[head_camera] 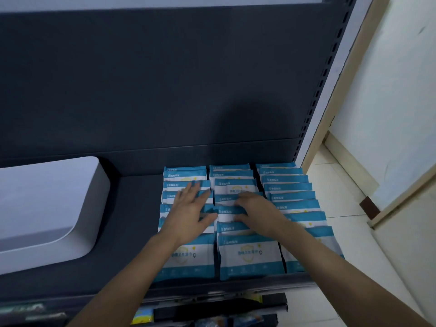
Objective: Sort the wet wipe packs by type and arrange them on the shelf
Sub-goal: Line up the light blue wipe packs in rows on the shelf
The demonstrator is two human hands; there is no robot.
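Lower tier: dark lower shelf level [271, 303] at the bottom edge, carrying blurred yellow-and-blue packages [141, 315].
Forearms: bare forearms [146, 267], reaching in from below across the front packs.
Task items: blue-and-white plastic wet wipe packs, lying in three overlapping rows on the right half of the dark grey metal shelf [132, 220], from front lip to back. Left row [186, 253], middle row [250, 253] and right row [292, 187] run side by side. Same shield print throughout, as far as legible.
Left hand: left hand [188, 208] rests palm down on the left row about midway back. Fingers straight and spread, thumb stretched right toward the seam with the middle row. Grasps nothing.
Right hand: right hand [257, 211] sits on the middle row, just beside the left hand. Fingers bent over the far edge of one middle-row pack [227, 212], thumb at its near edge, pinching it.
Left of the packs: white rounded plastic bin [47, 204], standing on the same shelf, apart from the rows.
Behind: dark grey back panel [165, 79], rising from the shelf.
Right edge: slotted dark metal upright [323, 79], then pale tiled floor [335, 197] and a cream wall [389, 90].
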